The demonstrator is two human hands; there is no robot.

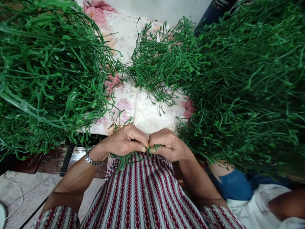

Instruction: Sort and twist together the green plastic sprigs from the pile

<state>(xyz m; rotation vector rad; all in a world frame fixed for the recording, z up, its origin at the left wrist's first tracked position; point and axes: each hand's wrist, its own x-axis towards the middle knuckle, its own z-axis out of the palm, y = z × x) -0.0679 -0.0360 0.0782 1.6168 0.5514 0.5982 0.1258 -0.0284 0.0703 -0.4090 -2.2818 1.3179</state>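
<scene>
My left hand [126,140], with a metal watch at its wrist, is closed on a small bunch of thin green plastic-looking stems [124,160] that hangs below its palm. Beside it my right hand [168,144] is closed too, thumb and finger pinching a short green piece. The fingertips of both hands meet in front of my striped shirt, close to the table's front edge. Exactly how the stems join between the fingers is hidden.
A tall heap of wider green stems [52,70] stands at the left. Another large heap of thin stems [250,89] fills the right, with a smaller pile [164,60] behind on the flowered tablecloth [147,111]. Another person's arm [288,203] shows at lower right.
</scene>
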